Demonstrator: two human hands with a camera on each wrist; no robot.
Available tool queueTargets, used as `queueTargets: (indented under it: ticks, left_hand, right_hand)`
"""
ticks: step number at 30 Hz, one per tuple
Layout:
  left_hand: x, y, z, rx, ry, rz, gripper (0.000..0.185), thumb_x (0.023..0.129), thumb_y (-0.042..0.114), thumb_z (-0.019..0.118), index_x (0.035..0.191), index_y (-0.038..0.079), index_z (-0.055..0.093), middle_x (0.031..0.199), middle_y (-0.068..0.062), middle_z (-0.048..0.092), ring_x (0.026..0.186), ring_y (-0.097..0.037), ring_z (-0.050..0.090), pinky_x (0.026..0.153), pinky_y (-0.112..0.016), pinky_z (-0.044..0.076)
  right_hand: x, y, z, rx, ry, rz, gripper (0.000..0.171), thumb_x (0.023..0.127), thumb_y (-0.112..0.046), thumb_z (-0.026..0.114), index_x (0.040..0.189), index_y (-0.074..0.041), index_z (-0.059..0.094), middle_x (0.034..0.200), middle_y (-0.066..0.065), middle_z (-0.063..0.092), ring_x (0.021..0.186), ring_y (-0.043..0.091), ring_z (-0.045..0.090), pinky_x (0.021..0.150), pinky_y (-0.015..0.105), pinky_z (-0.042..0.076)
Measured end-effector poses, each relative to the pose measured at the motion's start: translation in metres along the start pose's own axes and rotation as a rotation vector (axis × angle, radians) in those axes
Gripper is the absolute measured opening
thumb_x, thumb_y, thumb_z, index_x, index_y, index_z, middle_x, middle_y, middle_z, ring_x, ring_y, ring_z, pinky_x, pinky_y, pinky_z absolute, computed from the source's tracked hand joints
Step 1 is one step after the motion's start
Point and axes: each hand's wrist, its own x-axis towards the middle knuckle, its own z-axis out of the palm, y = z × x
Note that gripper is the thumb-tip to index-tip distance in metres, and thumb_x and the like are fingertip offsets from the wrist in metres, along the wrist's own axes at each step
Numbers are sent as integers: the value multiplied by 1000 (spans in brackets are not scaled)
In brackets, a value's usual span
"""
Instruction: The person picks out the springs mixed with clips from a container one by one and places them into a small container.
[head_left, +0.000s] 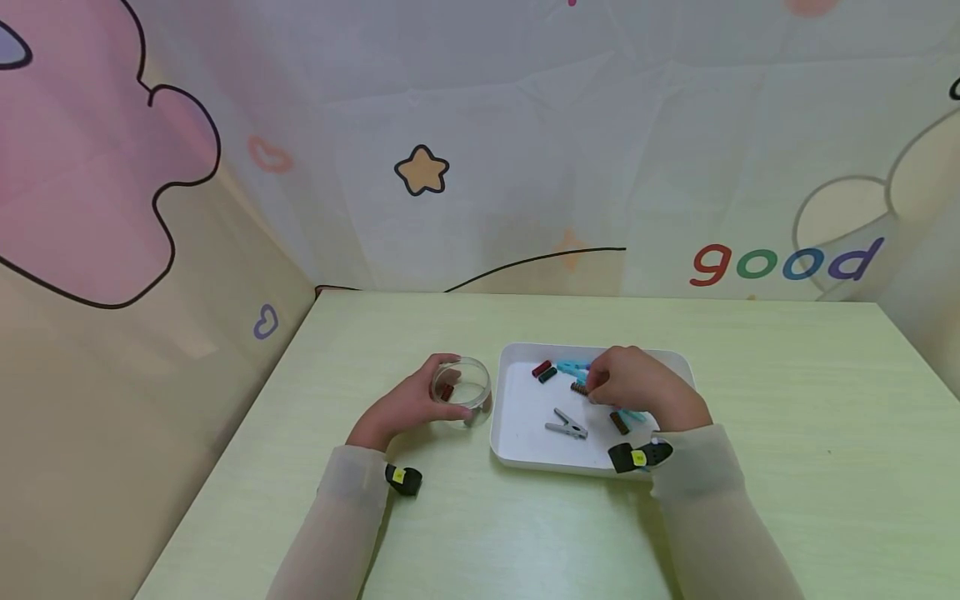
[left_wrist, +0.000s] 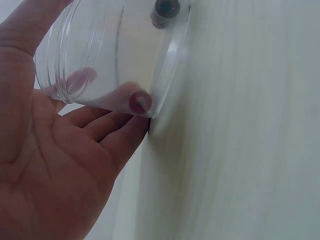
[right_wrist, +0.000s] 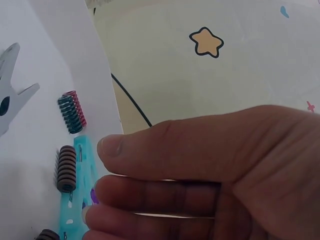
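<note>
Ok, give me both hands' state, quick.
Left hand: holds the jar.
Right hand: over the tray, fingers curled; cannot tell whether it holds anything.

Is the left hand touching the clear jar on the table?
Touching. The left wrist view shows the left hand with fingers against the clear jar.

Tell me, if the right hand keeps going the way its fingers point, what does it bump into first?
Probably the brown spring lying beside the blue clothespin in the white tray. The right hand has its fingertips close to both; depth is hard to judge.

Head high; wrists close, perhaps tilted.
</note>
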Motion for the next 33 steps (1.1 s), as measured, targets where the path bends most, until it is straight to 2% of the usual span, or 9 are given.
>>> queueTargets:
  ticks: [33]
  left_hand:
    - [-1,0,0,-17,-10,-11,94,68,44,86,143,30,31,148,-7,45,132,-19,48,112,-43,36]
  right_hand:
    - [2,8,2,-7,-11,42,8,85,-17,73,90,-12,72,87,4,65,76,20,56,67,29,48]
